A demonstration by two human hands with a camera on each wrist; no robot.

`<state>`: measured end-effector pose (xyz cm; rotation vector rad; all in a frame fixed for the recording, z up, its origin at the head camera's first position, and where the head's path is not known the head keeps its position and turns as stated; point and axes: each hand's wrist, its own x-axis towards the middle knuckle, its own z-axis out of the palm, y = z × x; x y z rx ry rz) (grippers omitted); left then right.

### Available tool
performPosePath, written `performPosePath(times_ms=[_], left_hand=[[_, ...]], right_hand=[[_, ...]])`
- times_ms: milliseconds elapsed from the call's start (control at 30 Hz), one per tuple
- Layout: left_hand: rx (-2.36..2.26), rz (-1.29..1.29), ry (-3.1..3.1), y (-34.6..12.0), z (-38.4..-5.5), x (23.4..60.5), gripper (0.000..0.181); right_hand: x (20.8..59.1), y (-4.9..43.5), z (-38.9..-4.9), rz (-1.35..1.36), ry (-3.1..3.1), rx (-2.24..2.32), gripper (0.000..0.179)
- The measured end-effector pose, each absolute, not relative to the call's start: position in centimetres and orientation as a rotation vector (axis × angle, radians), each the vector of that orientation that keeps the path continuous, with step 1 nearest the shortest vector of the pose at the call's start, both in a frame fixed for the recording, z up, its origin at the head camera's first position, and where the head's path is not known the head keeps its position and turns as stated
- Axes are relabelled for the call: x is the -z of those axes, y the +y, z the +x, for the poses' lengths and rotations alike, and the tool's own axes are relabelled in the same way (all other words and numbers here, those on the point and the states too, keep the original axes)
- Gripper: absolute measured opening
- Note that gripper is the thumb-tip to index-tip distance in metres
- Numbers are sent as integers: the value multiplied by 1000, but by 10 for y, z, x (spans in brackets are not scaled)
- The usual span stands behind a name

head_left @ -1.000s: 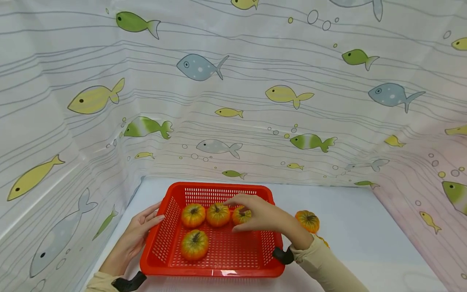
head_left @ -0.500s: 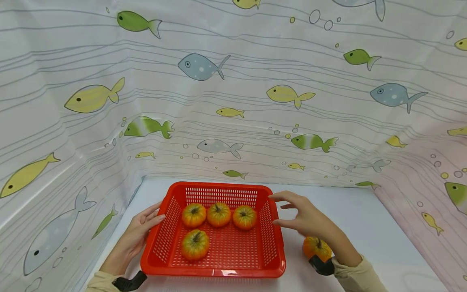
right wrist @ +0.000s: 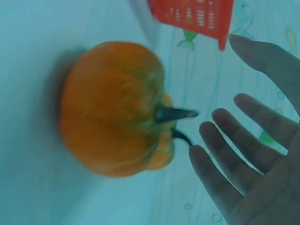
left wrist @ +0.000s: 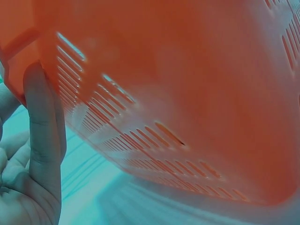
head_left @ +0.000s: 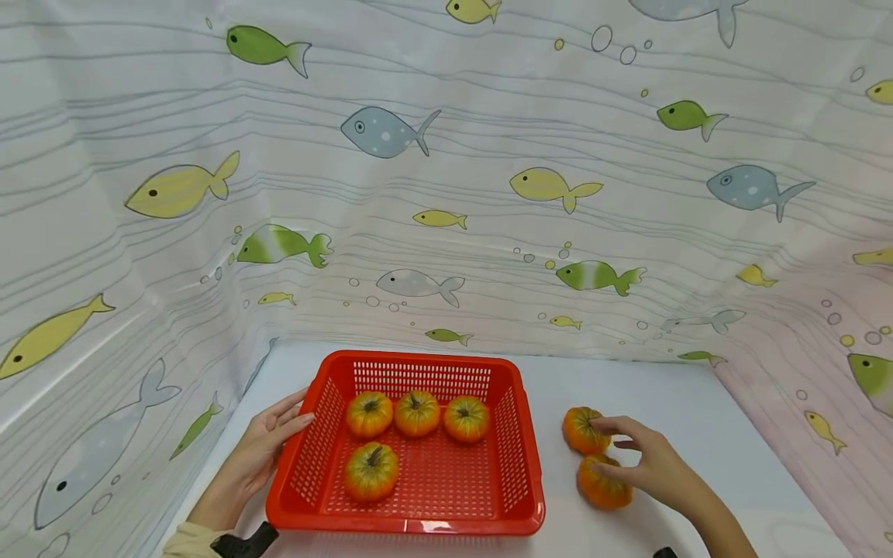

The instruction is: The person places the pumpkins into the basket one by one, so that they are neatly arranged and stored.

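A red slotted plastic basket [head_left: 436, 523] stands on the white table, with several small orange pumpkins [head_left: 417, 412] inside. My left hand [head_left: 254, 449] holds its left rim; in the left wrist view, a finger [left wrist: 40, 108] lies against the outer wall under the rim. To the basket's right are two more pumpkins, a far one [head_left: 583, 431] and a near one [head_left: 603, 483]. Over these two hovers my right hand [head_left: 649, 465], fingers spread and holding nothing. The right wrist view shows the near pumpkin [right wrist: 112, 110] apart from the fingers, partly covering the other.
A white curtain [head_left: 481, 240] printed with fish surrounds the table on the back and sides. White tabletop [head_left: 670, 411] extends to the right of the two loose pumpkins.
My right hand has left the pumpkin at the basket's back right and moved right, out over the two loose pumpkins. The left hand stays at the basket's left rim.
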<state>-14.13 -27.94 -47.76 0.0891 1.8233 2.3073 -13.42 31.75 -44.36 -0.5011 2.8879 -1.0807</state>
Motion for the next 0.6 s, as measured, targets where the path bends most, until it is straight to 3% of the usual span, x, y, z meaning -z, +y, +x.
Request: performPosePath(times_ms=[600], left_hand=[[-2303, 67, 1818, -280, -141, 479, 64]], right_hand=[[487, 341, -118, -280, 2803, 1086, 65]])
